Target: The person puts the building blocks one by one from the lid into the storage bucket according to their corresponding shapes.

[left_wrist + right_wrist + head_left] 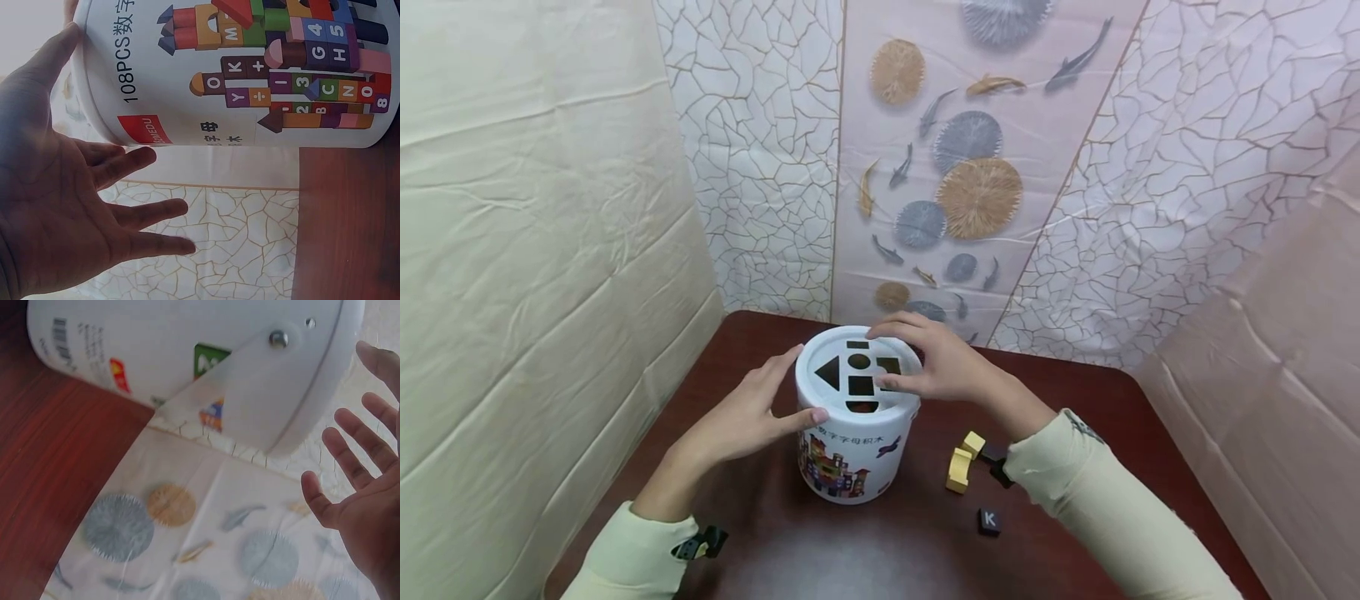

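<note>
A white toy-block bucket (880, 467) stands upright on the table, its printed side showing colourful building blocks. On top is a white lid (810, 367) with triangular, round, square and other cut-out holes. My left hand (748, 417) is at the bucket's left side, thumb at the lid's front rim and fingers spread; the left wrist view shows the palm (56, 212) beside the printed wall. Over the lid's right part reaches my right hand (947, 365), its fingers loosely bent. The right wrist view has those fingers (356, 456) spread near the lid's edge, gripping nothing.
Right of the bucket lie a yellow arched block (958, 472), a small yellow block (973, 442) and a black block with a white K (988, 522). The dark red table (850, 554) is enclosed by fabric-covered walls. A translucent handle (250, 394) hangs on the bucket.
</note>
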A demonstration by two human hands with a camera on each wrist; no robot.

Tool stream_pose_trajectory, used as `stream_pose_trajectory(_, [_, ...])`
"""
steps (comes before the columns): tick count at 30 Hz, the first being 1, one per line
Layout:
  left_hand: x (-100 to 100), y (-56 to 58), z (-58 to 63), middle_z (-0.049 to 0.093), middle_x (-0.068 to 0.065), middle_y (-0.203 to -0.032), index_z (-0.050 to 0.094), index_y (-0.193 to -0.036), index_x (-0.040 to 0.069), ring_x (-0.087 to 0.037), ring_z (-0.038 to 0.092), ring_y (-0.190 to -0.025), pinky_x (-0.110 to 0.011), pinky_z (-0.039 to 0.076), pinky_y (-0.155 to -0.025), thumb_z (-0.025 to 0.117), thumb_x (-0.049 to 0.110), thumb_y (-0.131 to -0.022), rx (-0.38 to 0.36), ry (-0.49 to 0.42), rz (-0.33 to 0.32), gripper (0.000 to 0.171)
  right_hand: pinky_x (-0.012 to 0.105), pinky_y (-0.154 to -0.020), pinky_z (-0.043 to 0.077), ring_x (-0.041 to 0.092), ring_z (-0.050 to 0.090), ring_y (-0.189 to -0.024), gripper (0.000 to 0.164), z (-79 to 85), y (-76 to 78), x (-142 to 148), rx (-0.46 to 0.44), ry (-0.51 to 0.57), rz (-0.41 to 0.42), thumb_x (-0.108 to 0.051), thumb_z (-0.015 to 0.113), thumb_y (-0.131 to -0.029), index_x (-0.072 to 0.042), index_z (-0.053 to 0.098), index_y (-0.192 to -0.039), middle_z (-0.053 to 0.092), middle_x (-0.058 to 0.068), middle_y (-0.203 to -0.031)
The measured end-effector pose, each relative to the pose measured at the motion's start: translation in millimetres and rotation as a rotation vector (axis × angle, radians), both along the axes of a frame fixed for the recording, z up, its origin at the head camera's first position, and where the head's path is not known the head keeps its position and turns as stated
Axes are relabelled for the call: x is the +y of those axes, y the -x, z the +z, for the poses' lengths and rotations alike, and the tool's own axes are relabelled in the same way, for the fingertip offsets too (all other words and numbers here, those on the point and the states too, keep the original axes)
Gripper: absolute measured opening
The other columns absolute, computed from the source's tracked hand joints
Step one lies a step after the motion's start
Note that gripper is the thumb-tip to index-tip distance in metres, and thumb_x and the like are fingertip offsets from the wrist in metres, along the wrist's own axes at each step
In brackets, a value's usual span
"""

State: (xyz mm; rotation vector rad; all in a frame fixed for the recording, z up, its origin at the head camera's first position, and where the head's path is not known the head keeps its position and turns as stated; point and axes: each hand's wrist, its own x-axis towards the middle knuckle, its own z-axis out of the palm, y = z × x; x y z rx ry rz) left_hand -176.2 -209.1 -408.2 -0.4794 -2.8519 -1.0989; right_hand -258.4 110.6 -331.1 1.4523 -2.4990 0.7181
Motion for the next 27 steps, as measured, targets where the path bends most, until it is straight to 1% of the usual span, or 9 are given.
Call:
stream_pose_trajectory(5, [1, -0.8, 0.4, 0.034, -0.012, -0.180, 0.021, -0.178, 0.022, -0.045, 0.034, -0.165, -0.079, 0.035, -0.125, 0.075, 0.079, -0.090, 0.000, 0.007, 0.010, 0.118, 0.054, -0.118, 0.054, 0.023, 0.063, -0.142, 0.058, 2.0, -3.7, 24, -0.004, 0.006, -0.042, -0.034, 0.090, -0.095, -0.017, 0.069, -0.147, 0.068, -0.002, -0.147])
stream_pose_trajectory(10, [2, -3.0, 2.0, 0.033, -0.012, -0.181, 0.021, -0.178, 0.023, -0.046, 0.033, -0.165, -0.080, 0.035, -0.124, 0.075, 0.079, -0.091, -0.006, 0.015, 0.009, 0.117, 0.053, -0.118, 0.054, 0.021, 0.064, -0.140, 0.057, 3.0, -6.8, 48, 0.016, 0.024, -0.075, -0.030, 0.091, -0.094, -0.020, 0.070, -0.146, 0.069, -0.003, -0.145])
stream_pose_trajectory(14, [2, -3.8, 2.2, 0.033, -0.012, -0.181, 0.020, -0.178, 0.023, -0.047, 0.034, -0.165, -0.080, 0.036, -0.123, 0.074, 0.079, -0.092, -0.008, 0.013, 0.011, 0.116, 0.054, -0.118, 0.054, 0.023, 0.063, -0.142, 0.055, 2.6, -10.3, 66, 0.022, 0.028, -0.109, -0.030, 0.090, -0.095, -0.022, 0.070, -0.146, 0.069, -0.002, -0.146])
stream_pose_trajectory(19, [2, -2.6, 0.9, 0.031, -0.010, -0.182, 0.019, -0.178, 0.025, -0.045, 0.033, -0.166, -0.079, 0.036, -0.124, 0.074, 0.080, -0.090, -0.016, 0.008, 0.014, 0.117, 0.056, -0.119, 0.052, 0.028, 0.061, -0.145, 0.054, -0.4, -12.7, 86, 0.029, 0.023, -0.157, -0.028, 0.089, -0.096, -0.023, 0.070, -0.146, 0.068, 0.002, -0.149])
stream_pose_trajectory(22, [2, -1.7, 0.1, 0.030, -0.009, -0.182, 0.017, -0.179, 0.027, -0.043, 0.032, -0.167, -0.079, 0.036, -0.125, 0.074, 0.081, -0.090, -0.025, 0.003, 0.013, 0.119, 0.053, -0.118, 0.052, 0.025, 0.063, -0.144, 0.055, -3.2, -12.6, 97, 0.054, 0.034, -0.172, -0.025, 0.090, -0.095, -0.025, 0.070, -0.146, 0.069, 0.002, -0.149])
stream_pose_trajectory(27, [2, -1.3, 0.3, 0.029, -0.008, -0.183, 0.016, -0.179, 0.029, -0.042, 0.030, -0.168, -0.078, 0.034, -0.126, 0.075, 0.081, -0.089, -0.036, -0.006, 0.008, 0.119, 0.044, -0.116, 0.053, 0.018, 0.066, -0.138, 0.057, -9.3, -13.6, 115, 0.097, 0.043, -0.198, -0.022, 0.092, -0.092, -0.027, 0.070, -0.144, 0.071, -0.007, -0.144])
